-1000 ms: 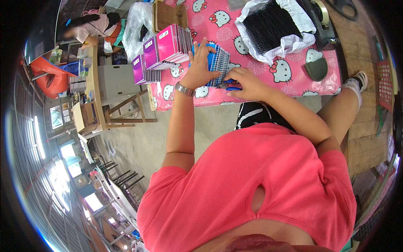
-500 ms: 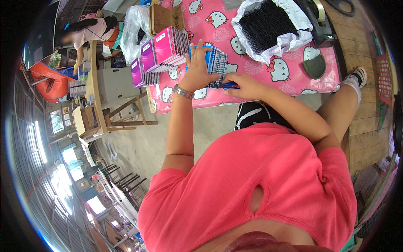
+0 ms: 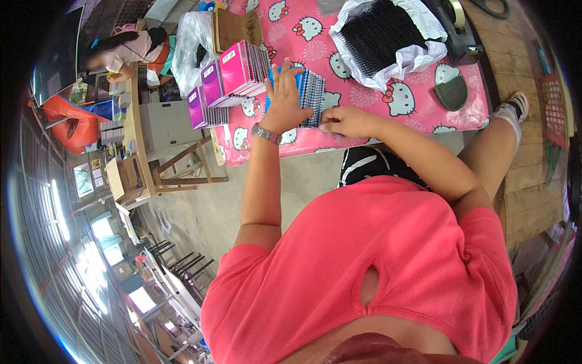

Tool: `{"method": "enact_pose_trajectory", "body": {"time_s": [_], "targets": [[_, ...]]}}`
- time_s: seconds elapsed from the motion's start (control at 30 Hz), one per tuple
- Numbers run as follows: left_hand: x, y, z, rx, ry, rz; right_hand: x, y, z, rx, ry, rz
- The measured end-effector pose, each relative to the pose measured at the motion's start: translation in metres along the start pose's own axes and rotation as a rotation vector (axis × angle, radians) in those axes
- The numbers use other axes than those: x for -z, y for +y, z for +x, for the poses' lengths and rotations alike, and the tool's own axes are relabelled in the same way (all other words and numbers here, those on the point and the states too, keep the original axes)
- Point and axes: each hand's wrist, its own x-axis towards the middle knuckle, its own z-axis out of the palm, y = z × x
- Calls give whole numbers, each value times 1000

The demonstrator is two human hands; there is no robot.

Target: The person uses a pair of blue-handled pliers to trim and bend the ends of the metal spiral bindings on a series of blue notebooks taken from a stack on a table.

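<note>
My left hand (image 3: pixel 282 104), with a metal watch on the wrist, lies with fingers spread on a stack of blue spiral notebooks (image 3: pixel 312 91). Their wire coils face right. Close to the near right corner of that stack is my right hand (image 3: pixel 350 123), its thumb and fingertips drawn together. Whatever they pinch is too small or hidden to make out. Left of the blue stack stand piles of pink spiral notebooks (image 3: pixel 235 65) and purple spiral notebooks (image 3: pixel 212 84), arranged stepwise.
A white sack of black coils (image 3: pixel 382 42) lies on the pink patterned tablecloth (image 3: pixel 357 100). Beside it are a dark green pouch (image 3: pixel 451 95) and a tape dispenser (image 3: pixel 464 48). A brown box (image 3: pixel 236 30) and clear plastic (image 3: pixel 189 51) sit far left. Another person (image 3: pixel 136 47) works beyond.
The dark blue object under my right fingers no longer shows. My right hand has shifted slightly at the stack's corner; my left hand stays on the blue notebooks.
</note>
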Motion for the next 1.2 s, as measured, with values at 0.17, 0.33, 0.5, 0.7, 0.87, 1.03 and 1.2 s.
{"method": "enact_pose_trajectory", "body": {"time_s": [0.17,0.33,0.5,0.7,0.87,1.03,1.2], "targets": [[-1,7,-2,-1,11,56,-1,3,-11,483,351,-671],[-3,6,-3,-6,25,119,-1,-7,-14,427,327,-774],[-5,6,-2,-9,25,108,0,-8,-16,413,373,-746],[-6,3,-2,-27,41,128,3,-14,-8,205,200,-497],[-6,10,-3,1,56,124,0,-10,-12,262,204,-389],[-6,15,-2,21,45,198,1,3,-12,542,452,-794],[-6,14,-2,17,43,193,4,-11,-5,244,228,-602]]}}
